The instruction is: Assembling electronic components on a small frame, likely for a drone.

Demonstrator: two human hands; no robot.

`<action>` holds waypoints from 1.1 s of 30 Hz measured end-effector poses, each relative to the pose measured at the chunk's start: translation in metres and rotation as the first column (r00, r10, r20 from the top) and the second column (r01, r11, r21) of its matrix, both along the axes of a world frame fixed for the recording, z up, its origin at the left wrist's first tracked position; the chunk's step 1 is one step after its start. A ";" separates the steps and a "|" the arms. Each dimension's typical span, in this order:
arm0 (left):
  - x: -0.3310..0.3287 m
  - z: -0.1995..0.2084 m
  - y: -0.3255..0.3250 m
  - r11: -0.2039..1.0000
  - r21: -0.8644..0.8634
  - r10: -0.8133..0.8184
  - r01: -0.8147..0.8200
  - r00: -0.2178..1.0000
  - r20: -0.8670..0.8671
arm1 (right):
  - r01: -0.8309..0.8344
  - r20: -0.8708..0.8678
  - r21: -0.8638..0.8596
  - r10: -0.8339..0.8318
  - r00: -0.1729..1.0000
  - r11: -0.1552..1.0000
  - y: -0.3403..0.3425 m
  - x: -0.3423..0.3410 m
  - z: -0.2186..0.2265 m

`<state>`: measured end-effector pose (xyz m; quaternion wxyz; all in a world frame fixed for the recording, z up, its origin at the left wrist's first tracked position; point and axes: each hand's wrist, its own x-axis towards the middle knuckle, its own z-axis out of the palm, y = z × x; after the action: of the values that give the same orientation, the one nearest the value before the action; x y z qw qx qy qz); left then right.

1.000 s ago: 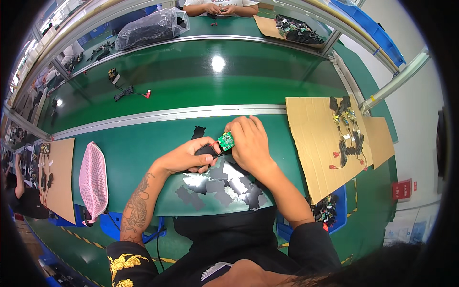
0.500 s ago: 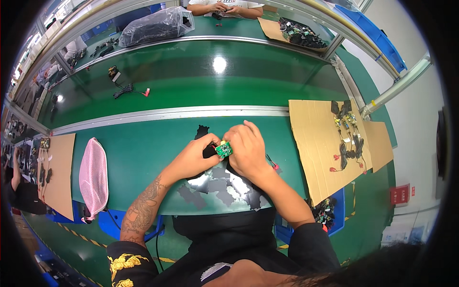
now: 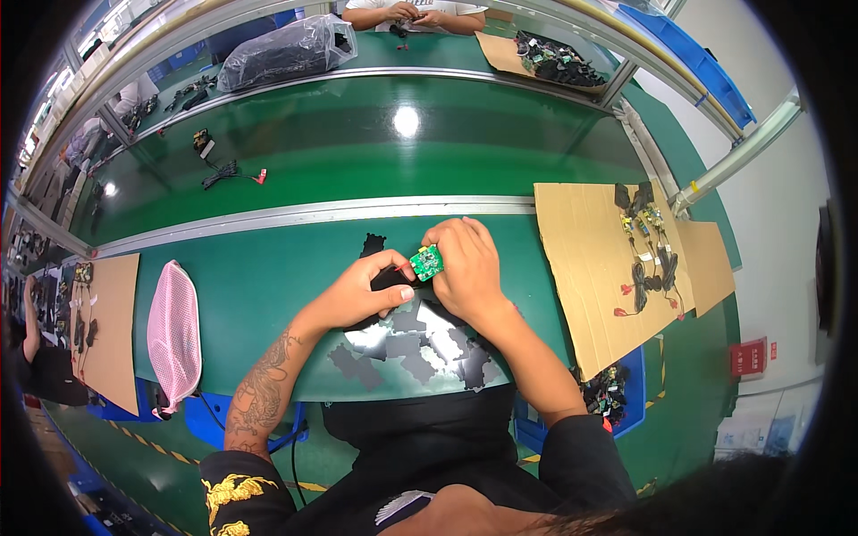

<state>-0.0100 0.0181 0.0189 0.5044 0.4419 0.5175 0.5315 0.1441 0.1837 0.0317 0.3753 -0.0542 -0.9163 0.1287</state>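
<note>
Circuit board [image 3: 427, 263], green and crowded with small parts, sits near the middle of the head view, pinched at its right side by the right hand [image 3: 466, 270]. Just left of it, the left hand [image 3: 356, 293] is clamped on a black case [image 3: 390, 279], with a bit of red wire [image 3: 406, 267] showing between case and board. That wire looks like the weak spot: if it joins the two, pulling them apart could strain or snap it. The right hand's hold is partly hidden, so I cannot tell whether it presses on delicate parts; too hard a squeeze there could bend them. Both pieces are held above the counter [image 3: 250, 268], so a loose grip could drop the board onto the flat dark sheets [image 3: 416, 366] just below centre. Those sheets overlap near the counter's front edge, where a careless brush could sweep some off.
</note>
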 end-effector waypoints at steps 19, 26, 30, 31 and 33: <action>0.001 -0.004 0.002 0.999 -0.043 0.028 -0.026 0.999 0.042 | -0.030 -0.003 -0.024 0.030 1.000 0.999 -0.003 0.000 0.001; 0.000 -0.006 0.003 0.999 -0.047 0.011 -0.006 0.996 0.093 | -0.032 -0.001 -0.024 0.032 0.999 0.999 0.002 0.000 0.001; 0.001 -0.002 0.002 0.999 -0.052 0.009 -0.006 0.999 0.048 | -0.024 0.006 -0.030 0.024 1.000 0.999 0.002 0.001 0.002; 0.001 -0.003 0.002 0.999 -0.033 0.006 -0.005 0.999 0.053 | -0.026 -0.001 -0.029 0.026 1.000 0.999 0.002 0.000 0.002; 0.002 -0.003 0.001 1.000 -0.014 0.004 -0.003 0.998 0.059 | -0.025 0.006 -0.032 0.025 1.000 0.999 0.002 0.001 0.002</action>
<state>-0.0084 0.0193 0.0161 0.5215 0.4217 0.5067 0.5417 0.1447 0.1859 0.0341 0.3698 -0.0490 -0.9160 0.1478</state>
